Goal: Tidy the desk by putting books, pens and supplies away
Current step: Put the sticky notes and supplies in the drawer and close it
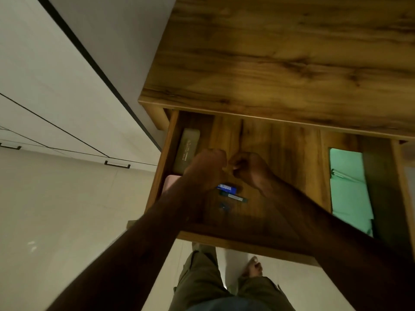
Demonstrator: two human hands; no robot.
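A wooden desk [280, 52] has its drawer [280, 153] pulled out below me. Both my hands reach into the drawer's middle. My left hand [205, 169] is curled with its fingers closed, and my right hand [249, 168] is a fist close beside it; I cannot tell whether either holds anything. Just in front of the hands on the drawer floor lie a small blue box [226, 188], a dark green pen [233, 196] and a tiny blue bit [223, 206]. A beige case [187, 151] lies along the drawer's left wall.
Green papers [348, 189] lie at the drawer's right side, and something pink [170, 182] sits at its left front corner. White cabinet doors with dark handles [116, 164] stand to the left. My legs and a bare foot [252, 268] are on pale floor below the drawer front [235, 243].
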